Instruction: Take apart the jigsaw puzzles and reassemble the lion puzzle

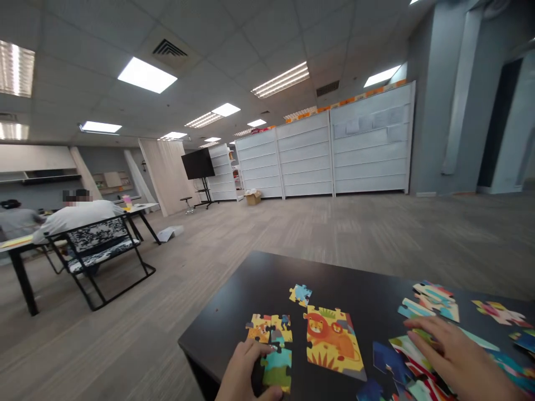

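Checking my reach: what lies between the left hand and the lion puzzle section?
Teal and green jigsaw pieces lie there, on the black table, in the head view.

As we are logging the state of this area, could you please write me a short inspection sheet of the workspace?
Surface: black tabletop, with jigsaw pieces spread across it.
Job's things: joined lion section of a jigsaw puzzle; smaller group of pieces beside it; blue piece lying apart.
Clutter: loose colourful puzzle pieces towards the table's right side.
Hands: left hand at the pieces by the near edge; right hand resting its fingers on loose pieces.
Cables: nothing seen.
Surroundings: seated person at a nearby table; white shelving units; black screen on a stand; cardboard box on the carpet.
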`<state>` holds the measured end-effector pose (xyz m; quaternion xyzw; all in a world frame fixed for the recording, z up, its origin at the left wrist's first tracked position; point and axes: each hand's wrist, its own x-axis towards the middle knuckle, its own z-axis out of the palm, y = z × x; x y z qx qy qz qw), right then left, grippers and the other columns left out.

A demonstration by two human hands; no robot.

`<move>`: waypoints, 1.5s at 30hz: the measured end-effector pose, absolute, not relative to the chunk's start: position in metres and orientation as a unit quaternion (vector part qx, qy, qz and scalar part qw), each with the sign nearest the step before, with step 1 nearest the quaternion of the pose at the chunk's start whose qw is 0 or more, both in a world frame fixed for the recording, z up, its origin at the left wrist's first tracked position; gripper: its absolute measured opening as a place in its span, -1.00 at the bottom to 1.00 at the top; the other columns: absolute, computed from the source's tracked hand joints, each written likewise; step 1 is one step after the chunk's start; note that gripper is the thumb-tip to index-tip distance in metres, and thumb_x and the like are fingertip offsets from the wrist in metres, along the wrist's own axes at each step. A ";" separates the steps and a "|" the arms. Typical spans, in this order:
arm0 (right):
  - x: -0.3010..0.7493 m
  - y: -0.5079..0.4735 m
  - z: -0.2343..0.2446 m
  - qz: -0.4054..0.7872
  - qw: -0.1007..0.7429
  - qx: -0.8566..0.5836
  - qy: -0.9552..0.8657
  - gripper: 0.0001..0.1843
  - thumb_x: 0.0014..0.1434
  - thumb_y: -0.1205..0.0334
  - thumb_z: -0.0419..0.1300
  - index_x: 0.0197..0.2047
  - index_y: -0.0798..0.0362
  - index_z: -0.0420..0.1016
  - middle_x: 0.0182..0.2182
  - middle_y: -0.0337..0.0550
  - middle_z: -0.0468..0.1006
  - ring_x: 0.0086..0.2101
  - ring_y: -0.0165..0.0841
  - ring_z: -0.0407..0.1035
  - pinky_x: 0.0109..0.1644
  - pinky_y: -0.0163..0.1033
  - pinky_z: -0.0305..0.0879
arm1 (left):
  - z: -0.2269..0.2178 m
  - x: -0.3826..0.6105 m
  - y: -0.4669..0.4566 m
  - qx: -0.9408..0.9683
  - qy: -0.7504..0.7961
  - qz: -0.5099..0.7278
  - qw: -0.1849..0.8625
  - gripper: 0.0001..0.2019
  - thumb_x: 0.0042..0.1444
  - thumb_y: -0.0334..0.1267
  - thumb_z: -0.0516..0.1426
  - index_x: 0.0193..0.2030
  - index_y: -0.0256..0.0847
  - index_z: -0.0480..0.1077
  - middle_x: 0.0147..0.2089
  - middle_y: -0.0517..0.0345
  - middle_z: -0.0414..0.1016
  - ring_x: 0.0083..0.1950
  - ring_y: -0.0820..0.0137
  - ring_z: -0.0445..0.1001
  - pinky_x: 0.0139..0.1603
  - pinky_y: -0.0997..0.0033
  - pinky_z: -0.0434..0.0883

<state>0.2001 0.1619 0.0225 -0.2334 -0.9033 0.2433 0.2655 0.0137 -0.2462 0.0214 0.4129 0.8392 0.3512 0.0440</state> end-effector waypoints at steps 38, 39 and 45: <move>0.202 0.157 0.027 0.216 0.232 -0.233 -0.919 -0.48 0.11 -0.17 -0.03 -0.17 -0.06 0.61 -0.08 0.10 0.62 0.00 0.00 0.49 0.14 0.11 0.37 | 0.056 0.031 -0.213 0.474 0.880 0.029 0.014 -0.66 0.14 -0.32 0.20 0.08 -0.16 0.46 0.14 0.01 0.48 0.13 0.04 0.43 0.09 0.09 0.47; 0.203 0.156 0.029 0.215 0.231 -0.233 -0.920 -0.48 0.11 -0.17 -0.03 -0.17 -0.05 0.61 -0.08 0.11 0.62 0.00 0.00 0.49 0.14 0.11 0.38 | 0.053 0.029 -0.213 0.485 0.874 0.021 0.003 -0.68 0.14 -0.31 0.22 0.06 -0.17 0.46 0.13 0.03 0.49 0.11 0.06 0.45 0.07 0.12 0.47; 0.204 0.154 0.034 0.207 0.240 -0.232 -0.920 -0.49 0.12 -0.16 -0.04 -0.19 -0.05 0.60 -0.11 0.11 0.63 -0.03 0.00 0.51 0.12 0.11 0.40 | 0.017 0.019 -0.235 0.581 0.801 0.024 -0.141 -0.69 0.19 -0.06 0.27 0.01 -0.12 0.43 0.01 0.15 0.57 -0.11 0.24 0.53 -0.24 0.38 0.45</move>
